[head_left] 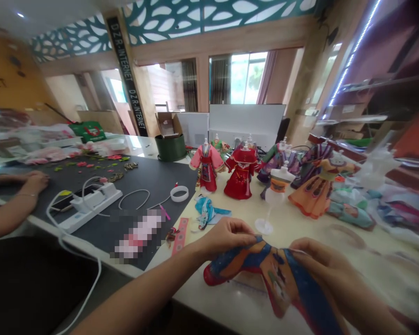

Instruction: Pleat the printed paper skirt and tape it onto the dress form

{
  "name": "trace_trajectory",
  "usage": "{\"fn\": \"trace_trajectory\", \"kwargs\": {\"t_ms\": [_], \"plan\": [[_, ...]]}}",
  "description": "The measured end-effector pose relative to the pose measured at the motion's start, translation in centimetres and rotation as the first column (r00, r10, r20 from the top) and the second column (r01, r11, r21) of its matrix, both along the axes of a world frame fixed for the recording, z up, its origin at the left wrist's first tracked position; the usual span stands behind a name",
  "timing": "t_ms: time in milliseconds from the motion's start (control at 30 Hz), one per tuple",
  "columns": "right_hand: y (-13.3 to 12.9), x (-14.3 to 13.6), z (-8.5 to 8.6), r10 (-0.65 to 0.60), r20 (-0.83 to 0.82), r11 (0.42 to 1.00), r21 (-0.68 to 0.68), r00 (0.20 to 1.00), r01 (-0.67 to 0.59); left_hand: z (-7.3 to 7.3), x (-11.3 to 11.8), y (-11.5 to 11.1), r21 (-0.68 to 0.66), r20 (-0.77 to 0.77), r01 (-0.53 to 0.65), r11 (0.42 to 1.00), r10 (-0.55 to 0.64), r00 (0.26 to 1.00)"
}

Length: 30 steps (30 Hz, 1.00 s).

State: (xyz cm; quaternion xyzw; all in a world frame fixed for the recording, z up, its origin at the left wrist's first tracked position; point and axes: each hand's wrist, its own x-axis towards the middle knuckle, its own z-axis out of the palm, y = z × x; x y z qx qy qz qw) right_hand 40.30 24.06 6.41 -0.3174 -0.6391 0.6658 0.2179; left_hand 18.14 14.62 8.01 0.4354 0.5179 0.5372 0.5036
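A small blue and orange doll robe (275, 274) with red edging is spread between my two hands above the front of the pale table. My left hand (230, 237) pinches its collar edge on the left. On the other side, my right hand (321, 260) is closed on the shoulder edge, its fingertips partly hidden. Just beyond stands a white doll stand (274, 202) with an orange band around its chest. A crumpled blue cloth (207, 211) lies left of it, near a pink patterned strip (181, 235).
Behind are doll mannequins in a pink robe (207, 165), a red robe (242, 172) and an orange dress (322, 188). On the dark mat at left lie a power strip (90, 207) and a white tape roll (179, 193). Another person's hands (35, 184) rest at far left.
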Motion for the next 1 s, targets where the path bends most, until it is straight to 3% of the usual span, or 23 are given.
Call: {"fn": "trace_trajectory", "kwargs": {"t_ms": [133, 300, 600, 800, 1000], "plan": [[0.5, 0.1, -0.2, 0.013, 0.039, 0.996, 0.086, 0.999, -0.016, 0.7, -0.4, 0.1, 0.005, -0.085, 0.000, 1.000, 0.000, 0.996], [0.5, -0.2, 0.8, 0.014, 0.004, 0.991, 0.132, 1.000, -0.015, 1.3, -0.5, 0.5, -0.017, -0.031, 0.052, 0.999, -0.052, 0.998], [1.3, -1.2, 3.1, -0.135, -0.186, 0.972, 0.166, 0.973, 0.166, 3.4, -1.4, 2.3, -0.013, -0.049, 0.110, 0.994, -0.111, 0.993], [3.2, -2.5, 4.5, -0.244, -0.254, 0.840, 0.427, 0.936, 0.335, 5.1, -2.4, 5.3, 0.063, -0.258, 0.022, 0.998, -0.005, 0.966], [6.3, -4.0, 4.0, -0.320, -0.263, 0.763, 0.497, 0.910, 0.412, 5.8, -3.6, 8.7, 0.190, -0.463, 0.087, 0.978, 0.011, 0.886]]}}
